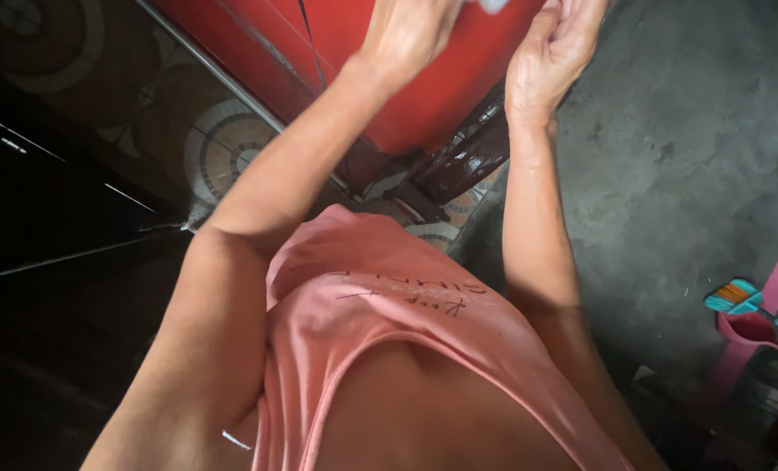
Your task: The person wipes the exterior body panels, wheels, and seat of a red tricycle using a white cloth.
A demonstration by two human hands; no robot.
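Both hands raised at 12 o'clock over red cabinet (424, 96): left hand (406, 30) curled near pale object (494, 5), right hand (555, 48) loosely cupped; grip, progress unclear.

Dim, uneven indoor light with soft motion blur

Light falls brightest on the red surface (441, 78) and both raised forearms; the left side sinks into near-black shadow, broken by thin glints. The left hand (406, 30) is smeared by blur, and the grey floor (677, 157) looks grainy.
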